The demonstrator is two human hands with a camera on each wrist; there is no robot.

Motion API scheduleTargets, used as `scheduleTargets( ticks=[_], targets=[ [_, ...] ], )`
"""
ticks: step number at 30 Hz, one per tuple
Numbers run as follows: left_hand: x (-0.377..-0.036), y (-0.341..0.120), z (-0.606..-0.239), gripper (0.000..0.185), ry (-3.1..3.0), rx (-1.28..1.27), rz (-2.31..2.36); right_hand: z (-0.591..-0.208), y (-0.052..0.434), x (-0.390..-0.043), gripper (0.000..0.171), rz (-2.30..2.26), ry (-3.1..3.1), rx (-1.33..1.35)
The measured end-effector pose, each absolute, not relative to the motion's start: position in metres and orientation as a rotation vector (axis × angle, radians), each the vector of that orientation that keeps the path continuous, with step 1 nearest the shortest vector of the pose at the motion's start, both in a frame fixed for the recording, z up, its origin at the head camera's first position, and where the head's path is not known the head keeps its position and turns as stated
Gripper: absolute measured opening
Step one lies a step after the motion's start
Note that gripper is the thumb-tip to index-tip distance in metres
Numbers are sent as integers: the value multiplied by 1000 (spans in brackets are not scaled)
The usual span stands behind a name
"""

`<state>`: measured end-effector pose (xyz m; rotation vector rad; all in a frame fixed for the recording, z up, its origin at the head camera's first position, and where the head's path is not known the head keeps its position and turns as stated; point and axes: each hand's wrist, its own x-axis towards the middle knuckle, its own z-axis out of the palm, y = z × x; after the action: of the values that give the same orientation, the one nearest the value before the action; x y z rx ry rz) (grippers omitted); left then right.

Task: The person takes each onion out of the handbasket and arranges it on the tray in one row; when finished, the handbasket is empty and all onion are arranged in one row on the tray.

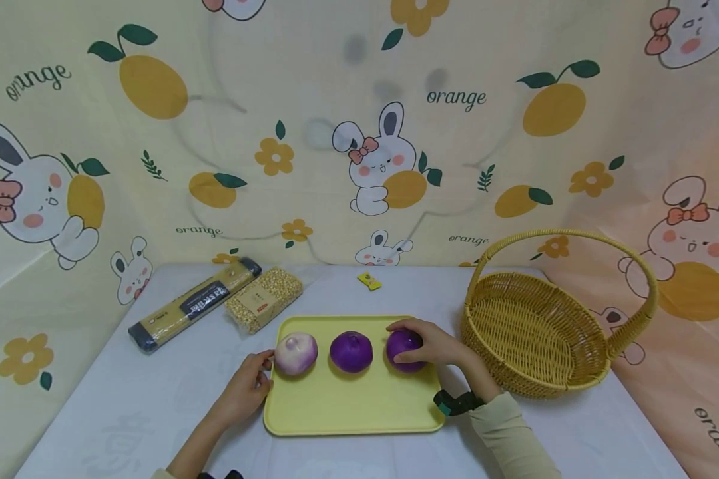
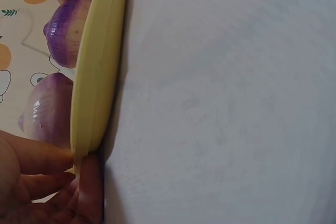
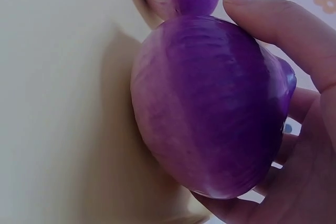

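A yellow tray [image 1: 353, 409] lies on the table with three onions in a row along its far half. My left hand [image 1: 248, 386] pinches the tray's left edge; in the left wrist view its fingers [image 2: 44, 156] meet at the rim, beside the pale onion [image 1: 296, 353]. The middle onion [image 1: 351, 352] is deep purple and sits untouched. Around the right purple onion [image 1: 403, 347] curl the thumb and fingers of my right hand [image 1: 431, 342]. Close up, that onion [image 3: 210, 108] shows a paler pink underside near the tray surface.
An empty wicker basket [image 1: 533, 332] with a tall handle stands right of the tray. Behind the tray's left side lie a long noodle-like packet [image 1: 194, 306] and a bag of pale kernels [image 1: 265, 299]. A small yellow sachet [image 1: 369, 281] lies at the back, before a printed cloth.
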<state>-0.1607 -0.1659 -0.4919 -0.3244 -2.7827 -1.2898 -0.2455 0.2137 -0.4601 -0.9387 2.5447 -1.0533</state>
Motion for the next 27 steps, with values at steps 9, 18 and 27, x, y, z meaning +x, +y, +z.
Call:
scheduleTargets(
  ticks=[9, 18, 27],
  targets=[
    [-162, -167, -494, 48, -2808, -320, -1257, -458, 214, -245, 62, -1090, 2522, -927],
    [-162, -168, -495, 49, -2793, -329, -1285, -459, 215, -245, 62, -1116, 2505, -920],
    [-163, -169, -494, 49, -2802, -316, -1303, -456, 215, -245, 65, -1184, 2463, -910]
  ],
)
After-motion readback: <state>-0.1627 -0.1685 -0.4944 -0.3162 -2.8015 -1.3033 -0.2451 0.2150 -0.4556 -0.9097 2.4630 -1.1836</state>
